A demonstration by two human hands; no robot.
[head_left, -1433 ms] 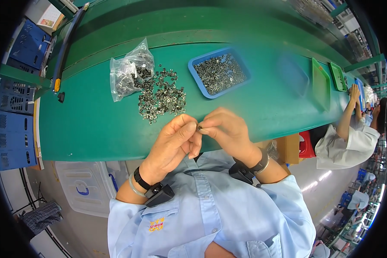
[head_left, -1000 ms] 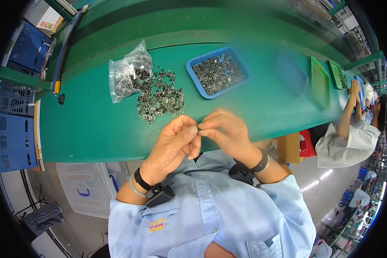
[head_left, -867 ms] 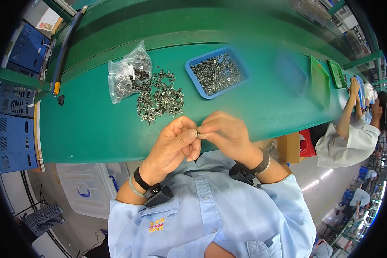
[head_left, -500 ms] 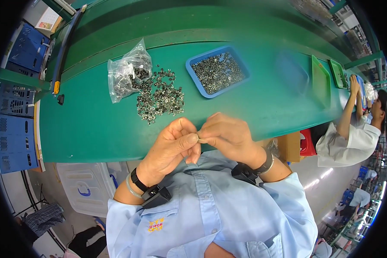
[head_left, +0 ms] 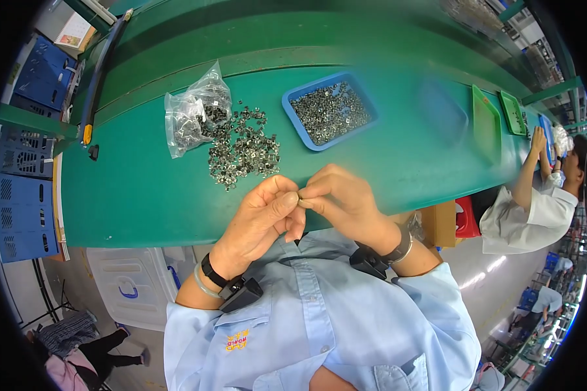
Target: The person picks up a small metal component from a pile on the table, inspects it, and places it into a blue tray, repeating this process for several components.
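My left hand (head_left: 262, 218) and my right hand (head_left: 343, 201) meet above the near edge of the green table (head_left: 150, 208). Thumb and fingertips of both are pinched together around a tiny part (head_left: 300, 197), mostly hidden by the fingers. Its kind is too small to make out. Just under the left fingers, against my shirt, shows a small dark thing (head_left: 297, 242); I cannot tell whether it is held. Beyond the left hand spreads a loose pile of small black and silver metal parts (head_left: 244, 153). A blue tray (head_left: 298, 125) of similar parts stands beyond the right hand.
A clear plastic bag (head_left: 182, 124) with more parts lies beside the pile. Green trays (head_left: 486, 124) stand at the table's right end, near a co-worker (head_left: 525, 218). A lidded clear box (head_left: 127, 287) sits below the table at left, and a cardboard box (head_left: 439, 225) at right.
My right hand's fingers have shifted and opened out slightly, its fingertips still meeting the left's. A small dark thing now shows below the left fingers. The pile and tray look the same.
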